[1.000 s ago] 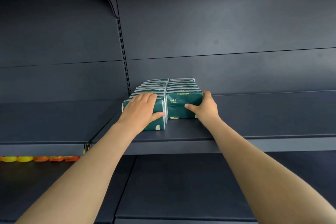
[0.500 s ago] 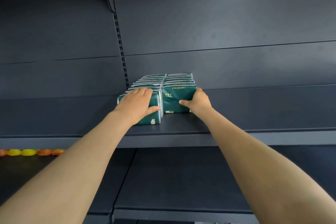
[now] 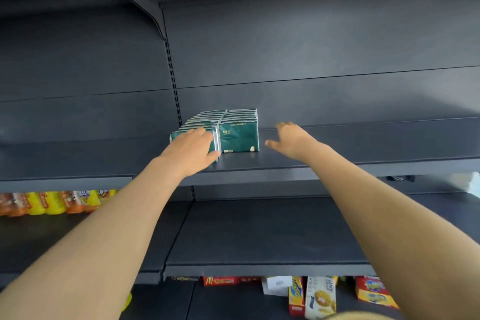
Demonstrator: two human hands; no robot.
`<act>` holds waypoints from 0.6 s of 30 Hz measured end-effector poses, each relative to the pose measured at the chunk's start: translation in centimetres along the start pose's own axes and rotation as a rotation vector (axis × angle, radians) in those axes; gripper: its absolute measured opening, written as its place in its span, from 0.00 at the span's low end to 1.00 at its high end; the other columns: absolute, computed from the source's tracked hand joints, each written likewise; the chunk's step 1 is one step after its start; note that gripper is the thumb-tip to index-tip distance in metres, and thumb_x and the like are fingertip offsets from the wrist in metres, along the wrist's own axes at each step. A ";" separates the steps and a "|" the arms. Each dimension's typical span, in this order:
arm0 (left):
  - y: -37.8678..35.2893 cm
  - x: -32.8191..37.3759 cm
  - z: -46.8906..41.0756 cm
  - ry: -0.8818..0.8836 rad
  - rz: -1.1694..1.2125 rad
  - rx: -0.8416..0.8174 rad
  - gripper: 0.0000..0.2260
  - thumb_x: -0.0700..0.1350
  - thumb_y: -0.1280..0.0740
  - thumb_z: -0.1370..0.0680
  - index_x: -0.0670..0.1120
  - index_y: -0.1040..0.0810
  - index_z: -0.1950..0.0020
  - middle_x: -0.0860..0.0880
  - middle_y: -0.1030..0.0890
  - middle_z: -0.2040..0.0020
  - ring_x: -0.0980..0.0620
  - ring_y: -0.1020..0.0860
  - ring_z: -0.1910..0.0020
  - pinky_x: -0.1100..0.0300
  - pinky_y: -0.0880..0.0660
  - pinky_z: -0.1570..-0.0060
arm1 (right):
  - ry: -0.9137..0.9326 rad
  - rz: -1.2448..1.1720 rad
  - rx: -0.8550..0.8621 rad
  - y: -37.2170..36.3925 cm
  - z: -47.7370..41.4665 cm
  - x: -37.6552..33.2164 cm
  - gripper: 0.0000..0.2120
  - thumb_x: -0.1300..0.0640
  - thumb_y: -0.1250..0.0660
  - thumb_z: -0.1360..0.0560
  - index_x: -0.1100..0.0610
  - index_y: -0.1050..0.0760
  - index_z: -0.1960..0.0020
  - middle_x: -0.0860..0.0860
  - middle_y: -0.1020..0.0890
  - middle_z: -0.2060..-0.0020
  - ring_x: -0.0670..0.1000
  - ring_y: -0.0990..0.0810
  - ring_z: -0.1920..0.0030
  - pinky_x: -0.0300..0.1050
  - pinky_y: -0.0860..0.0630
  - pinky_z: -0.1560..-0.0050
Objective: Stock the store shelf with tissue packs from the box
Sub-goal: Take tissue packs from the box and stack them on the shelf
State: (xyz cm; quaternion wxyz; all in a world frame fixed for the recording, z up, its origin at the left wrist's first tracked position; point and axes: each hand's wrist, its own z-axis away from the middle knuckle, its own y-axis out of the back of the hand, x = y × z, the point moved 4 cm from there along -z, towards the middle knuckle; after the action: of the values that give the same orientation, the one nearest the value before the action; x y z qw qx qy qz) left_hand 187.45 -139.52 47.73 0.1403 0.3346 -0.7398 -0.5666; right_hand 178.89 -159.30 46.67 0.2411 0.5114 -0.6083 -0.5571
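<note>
Those tissue packs [image 3: 239, 135] look light, squishy and slick-wrapped, so pinch across the sides. The left hand [image 3: 192, 149] cups the near left pack [image 3: 175, 137], while the right hand [image 3: 291, 141] is spread, holding nothing.

One wide-angle camera, worn on the head, faces the shelf [image 3: 298, 163] head-on from near, slightly above its front edge; the tissue packs [image 3: 239, 138] sit near frame centre, both forearms [image 3: 104, 241] entering from the bottom corners
</note>
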 end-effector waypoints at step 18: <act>1.0 14.7 19.5 -0.061 0.256 -0.125 0.23 0.54 0.42 0.20 0.39 0.33 0.31 0.41 0.32 0.34 0.42 0.31 0.36 0.49 0.31 0.38 | -0.169 0.200 -0.160 2.4 29.5 6.9 0.32 0.41 0.40 0.23 0.62 0.38 0.28 0.58 0.32 0.31 0.59 0.33 0.32 0.52 0.32 0.34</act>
State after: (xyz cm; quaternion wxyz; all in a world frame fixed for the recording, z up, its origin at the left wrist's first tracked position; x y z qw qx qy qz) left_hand 164.85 -134.47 39.95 0.2096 0.2106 -0.7436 -0.5989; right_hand 150.10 -153.04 39.27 0.2832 0.3786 -0.6279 -0.6182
